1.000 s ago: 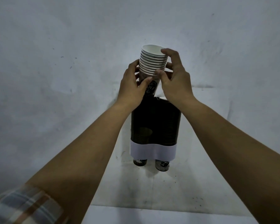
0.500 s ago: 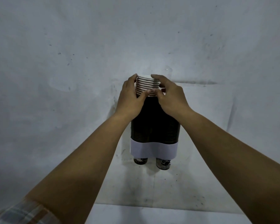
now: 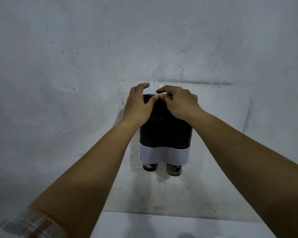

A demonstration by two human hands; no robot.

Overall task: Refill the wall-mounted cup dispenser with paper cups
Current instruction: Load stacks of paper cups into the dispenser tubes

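A scuffed grey wall carries the dark dispenser.

Dim, bluish light; soft focus, wide-angle bending at edges

I see a grey wall filling most of the frame. A dark cup dispenser with a white band hangs on it at the middle, over a paler patch.
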